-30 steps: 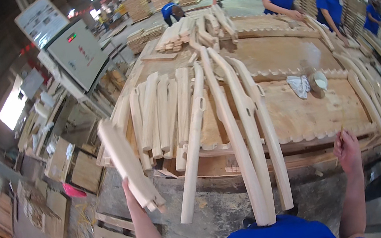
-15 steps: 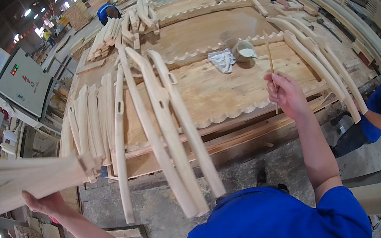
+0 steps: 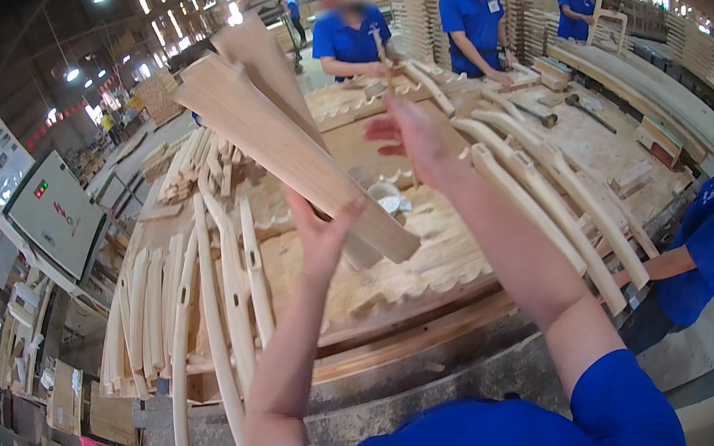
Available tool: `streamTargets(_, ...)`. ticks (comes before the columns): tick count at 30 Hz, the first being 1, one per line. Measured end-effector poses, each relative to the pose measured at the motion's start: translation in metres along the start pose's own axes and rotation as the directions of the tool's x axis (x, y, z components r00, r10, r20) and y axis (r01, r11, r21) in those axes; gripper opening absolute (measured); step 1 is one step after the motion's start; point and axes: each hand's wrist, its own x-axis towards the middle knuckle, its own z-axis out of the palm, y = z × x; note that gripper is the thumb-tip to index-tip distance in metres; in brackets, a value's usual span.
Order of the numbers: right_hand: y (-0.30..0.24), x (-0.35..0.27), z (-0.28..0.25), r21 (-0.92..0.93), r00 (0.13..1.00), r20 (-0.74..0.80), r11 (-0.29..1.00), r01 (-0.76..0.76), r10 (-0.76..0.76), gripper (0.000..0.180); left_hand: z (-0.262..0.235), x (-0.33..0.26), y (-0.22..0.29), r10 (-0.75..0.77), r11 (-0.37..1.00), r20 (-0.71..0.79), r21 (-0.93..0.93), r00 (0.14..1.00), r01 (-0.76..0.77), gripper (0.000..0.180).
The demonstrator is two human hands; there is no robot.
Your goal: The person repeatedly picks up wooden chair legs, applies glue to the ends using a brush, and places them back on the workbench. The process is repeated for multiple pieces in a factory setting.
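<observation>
Two pale, smooth wooden boards (image 3: 291,154), faintly grained and flared toward their upper ends, are grasped at a tilt above the table (image 3: 607,151) by the left hand (image 3: 326,236). A thin stick (image 3: 390,79) is gripped by the right hand (image 3: 419,142), its fingers blurred.

The wooden pieces (image 3: 282,141) partly hide the cup (image 3: 385,193), and the right hand (image 3: 415,139) is blurred.

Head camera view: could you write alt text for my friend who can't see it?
A person's left hand grips pale, flared wooden boards above a large wooden workbench, while the right hand, blurred, holds a thin, upright tan stick. Long, curved, pale wooden pieces lie at the workbench's left and right; workers in blue shirts stand beyond.
</observation>
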Motion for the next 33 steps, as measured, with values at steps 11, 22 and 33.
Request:
streamTargets(11,0.101,0.027,-0.033,0.028,0.998,0.019,0.998,-0.061,0.06,0.034,0.087,-0.009,-0.054,-0.011,0.977,-0.093,-0.214,0.996,-0.009,0.082)
streamTargets(22,0.099,0.009,-0.011,0.232,0.999,0.019,0.972,-0.034,0.031,0.031,0.064,-0.005,-0.049,0.123,0.99,-0.01,0.073,0.992,-0.121,0.094)
streamTargets(33,0.064,0.019,-0.016,0.296,0.962,0.151,0.918,-0.262,0.226,0.032,0.068,-0.005,-0.05,0.092,0.996,0.058,-0.023,0.994,-0.091,0.097)
